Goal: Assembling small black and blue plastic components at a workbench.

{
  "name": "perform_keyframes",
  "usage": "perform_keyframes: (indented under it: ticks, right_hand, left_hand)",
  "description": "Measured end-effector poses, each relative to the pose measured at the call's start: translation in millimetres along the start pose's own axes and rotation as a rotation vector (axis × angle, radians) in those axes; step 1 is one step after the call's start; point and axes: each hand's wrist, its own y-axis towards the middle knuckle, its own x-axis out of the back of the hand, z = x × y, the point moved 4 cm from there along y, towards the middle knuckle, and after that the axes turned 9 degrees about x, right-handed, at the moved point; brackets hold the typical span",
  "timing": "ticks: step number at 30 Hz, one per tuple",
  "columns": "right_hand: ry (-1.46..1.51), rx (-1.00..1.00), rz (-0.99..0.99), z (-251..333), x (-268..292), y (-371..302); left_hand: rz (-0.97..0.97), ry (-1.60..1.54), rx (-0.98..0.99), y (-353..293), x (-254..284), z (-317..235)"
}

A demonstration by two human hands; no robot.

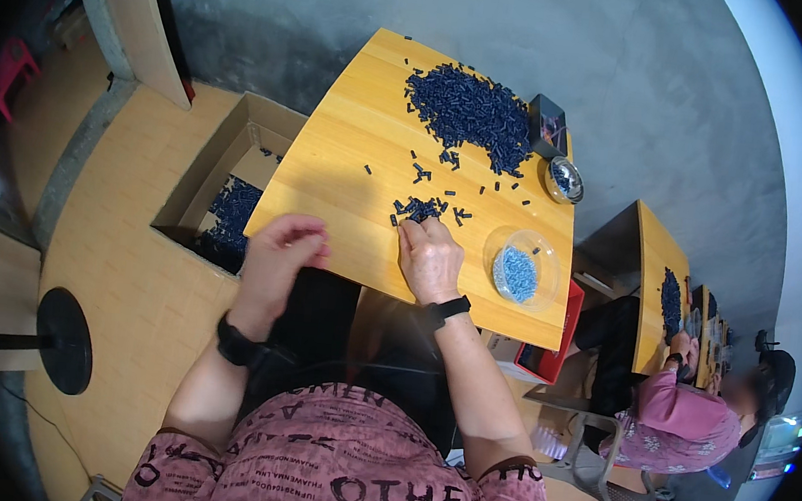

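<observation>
My right hand (429, 261) reaches over the front of the yellow wooden table (332, 168). Its fingers are closed together at a small pile of short dark-blue tube-like pieces (416, 210), and the fingertips are partly hidden. My left hand (286, 255) hovers at the table's front left edge, its fingers curled toward the thumb; whether anything is between them is hidden. Right of my right hand stands a clear round tub (551, 281) with small light-blue pieces (516, 274) in it. Farther back lies a large heap of the same dark pieces (471, 109).
A cardboard box (200, 171) holding dark pieces stands on the floor at the left. At the table's far right are a black box (547, 130) and a metal bowl (564, 181). A red crate (560, 336) sits below. A person in pink (682, 414) works at another table.
</observation>
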Motion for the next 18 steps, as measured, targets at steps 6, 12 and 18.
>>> perform_keyframes:
  ticks: [6,12,18]
  right_hand:
    - [0.053,-0.005,-0.040,8,9,3]
    - [0.087,0.004,-0.031,7,-10,0]
    - [0.148,-0.050,-0.109,7,-3,2]
  left_hand:
    - [0.071,0.012,0.035,21,-50,29]
    - [0.067,-0.027,0.137,26,-55,43]
    - [0.036,0.000,0.095,29,-60,41]
